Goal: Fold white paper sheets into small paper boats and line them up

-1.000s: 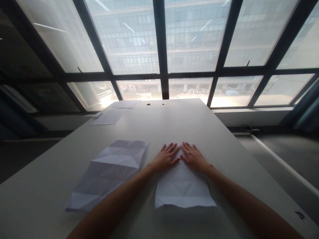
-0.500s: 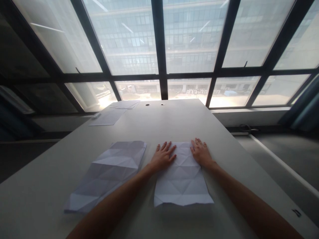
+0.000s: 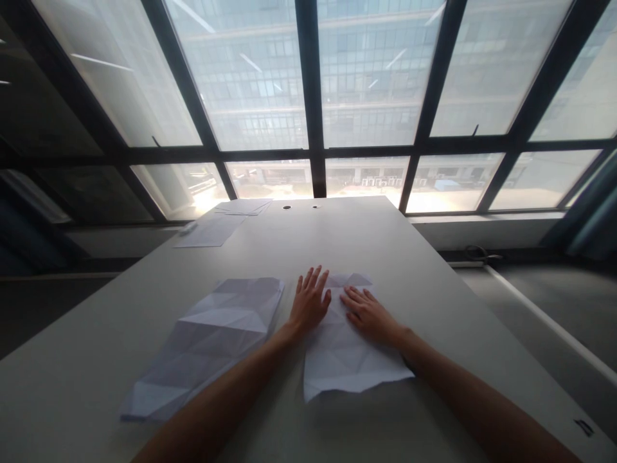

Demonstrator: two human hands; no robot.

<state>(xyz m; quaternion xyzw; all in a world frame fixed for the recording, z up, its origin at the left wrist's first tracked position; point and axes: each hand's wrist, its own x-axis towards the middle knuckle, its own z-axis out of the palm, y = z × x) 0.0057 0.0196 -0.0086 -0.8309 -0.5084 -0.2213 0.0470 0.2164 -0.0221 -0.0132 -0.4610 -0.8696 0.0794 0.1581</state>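
Note:
A creased white sheet of paper [image 3: 354, 366] lies in front of me, with fold lines across it and its near edge slightly raised. My left hand [image 3: 310, 302] is at the sheet's upper left edge, fingers stretched out and pointing away from me. Flat on the upper middle of the sheet rests my right hand [image 3: 370, 315], its fingers extended toward the left. Neither hand grips anything. To the left lies a stack of creased paper [image 3: 212, 341], with my left forearm passing over its near right side.
The white table [image 3: 337, 241] reaches toward large windows. Flat sheets of paper [image 3: 209, 231] lie at its far left. Two round holes [image 3: 286, 207] are near the far edge. A small dark mark or object [image 3: 584, 427] is at the near right edge.
My right hand has slid left from the sheet's right edge onto its middle. My left hand has turned more upright at the left edge. The sheet's near edge has shifted a little.

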